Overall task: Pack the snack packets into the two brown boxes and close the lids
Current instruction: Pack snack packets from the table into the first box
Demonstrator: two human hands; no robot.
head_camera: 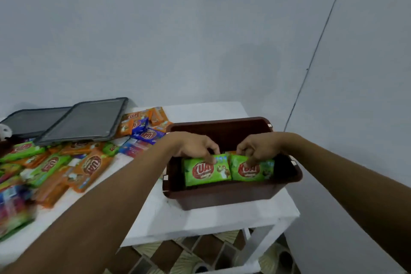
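The white counter (200, 218) runs from the lower left of the frame to the centre, ending near the wall corner at the right. On that end stands one open brown box (222, 198); a second box is not in view. In the left middle of the frame two flat grey lids (84, 120) lie overlapping. Below them and beside them spreads a loose pile of snack packets (55, 169) in orange, green and blue, well apart from the box

Inside the box, against its near wall, two green packets stand on edge, touching: the left green packet (206, 171) and the right green packet (251, 169). The left hand (193, 143) pinches the top edge of the first with curled fingers, and the right hand (255, 145) pinches the top of the second the same way

The likely trouble is that upright packets with open space behind them tip backwards once released, spoiling the row. Pressing down too hard could also crush what is inside, and a push could slide the box towards the counter end
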